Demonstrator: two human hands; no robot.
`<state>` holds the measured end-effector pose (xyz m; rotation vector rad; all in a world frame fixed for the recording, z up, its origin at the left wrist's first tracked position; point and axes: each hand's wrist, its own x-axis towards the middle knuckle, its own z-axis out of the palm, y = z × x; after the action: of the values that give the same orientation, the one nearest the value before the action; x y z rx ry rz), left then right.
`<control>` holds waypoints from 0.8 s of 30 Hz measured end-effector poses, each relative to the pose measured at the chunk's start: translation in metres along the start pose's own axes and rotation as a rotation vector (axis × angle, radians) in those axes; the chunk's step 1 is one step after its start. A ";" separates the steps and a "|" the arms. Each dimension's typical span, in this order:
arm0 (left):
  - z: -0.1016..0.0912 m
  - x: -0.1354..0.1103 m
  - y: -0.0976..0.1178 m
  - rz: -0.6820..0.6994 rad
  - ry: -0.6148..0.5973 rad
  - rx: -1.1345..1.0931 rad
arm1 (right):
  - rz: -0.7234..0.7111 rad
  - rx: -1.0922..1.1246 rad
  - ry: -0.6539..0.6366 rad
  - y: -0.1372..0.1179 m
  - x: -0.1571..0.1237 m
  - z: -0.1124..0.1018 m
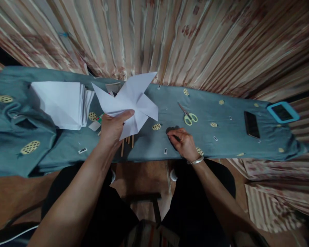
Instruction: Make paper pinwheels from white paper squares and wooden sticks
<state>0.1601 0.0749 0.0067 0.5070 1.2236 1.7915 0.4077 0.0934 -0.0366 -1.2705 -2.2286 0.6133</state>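
Note:
My left hand (pixel 112 128) grips a white paper pinwheel (pixel 130 97), its thumb pressed on the front near the centre. The pinwheel has folded, pointed blades and is held up over the table. Several thin wooden sticks (pixel 122 147) lie partly hidden beneath it. To the right, my right hand (pixel 180 141) is low over the cloth with thumb and fingertips pinched together. Anything between those fingertips is too small to make out. Just beyond that hand lie scissors (pixel 190 119) with light green handles, blades pointing away from me.
A stack of white paper (pixel 59 104) lies at the left on the blue-green tablecloth (pixel 149 147). At the right are a dark phone (pixel 252 124) and a blue-framed device (pixel 283 112). Pleated curtains (pixel 154 37) hang along the table's far edge.

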 end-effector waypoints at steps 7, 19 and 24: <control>0.006 -0.010 -0.008 -0.021 0.011 0.046 | -0.003 -0.011 0.073 0.008 -0.009 -0.004; 0.021 -0.044 -0.004 -0.067 -0.004 0.062 | -0.069 -0.093 0.064 0.003 -0.003 0.000; 0.014 -0.050 0.002 -0.031 0.013 0.039 | -0.090 -0.064 0.032 0.012 -0.001 0.004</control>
<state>0.1963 0.0402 0.0219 0.4965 1.2705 1.7504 0.4137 0.0974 -0.0470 -1.1951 -2.2819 0.4882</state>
